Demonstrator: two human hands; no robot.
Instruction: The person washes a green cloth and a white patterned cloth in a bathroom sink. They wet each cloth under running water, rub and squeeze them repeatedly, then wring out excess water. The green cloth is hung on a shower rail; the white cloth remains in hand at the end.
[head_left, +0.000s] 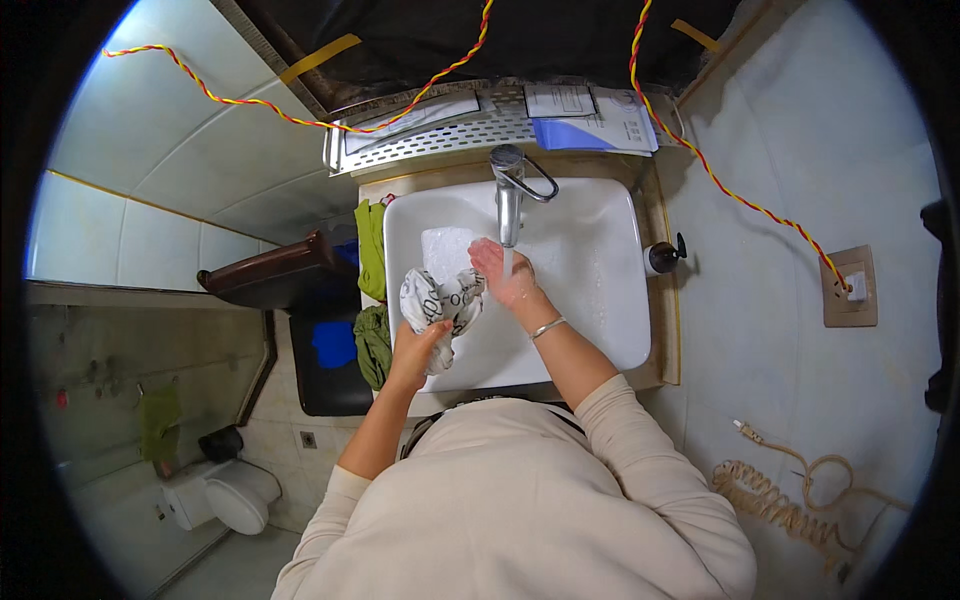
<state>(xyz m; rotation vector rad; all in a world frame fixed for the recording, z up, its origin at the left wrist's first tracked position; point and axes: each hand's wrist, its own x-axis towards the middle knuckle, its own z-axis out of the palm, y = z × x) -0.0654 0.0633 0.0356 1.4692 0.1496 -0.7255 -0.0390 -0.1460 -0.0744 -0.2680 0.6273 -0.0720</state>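
Observation:
My left hand grips a bunched white cloth with dark printing over the left half of the white washbasin. Water runs from the chrome faucet onto my right hand, which is wet, palm up, with its fingers pointing to the left and nothing held in it. The cloth's right part lies close to my right fingers; whether they touch is hard to tell. Behind the cloth, a white textured sheet or cloth lies in the basin. A bracelet is on my right wrist.
Bright green cloth and dark green cloth lie along the basin's left edge. A pump bottle stands to its right. Papers rest on the perforated metal shelf behind the faucet. A twisted red-yellow cord reaches the wall socket.

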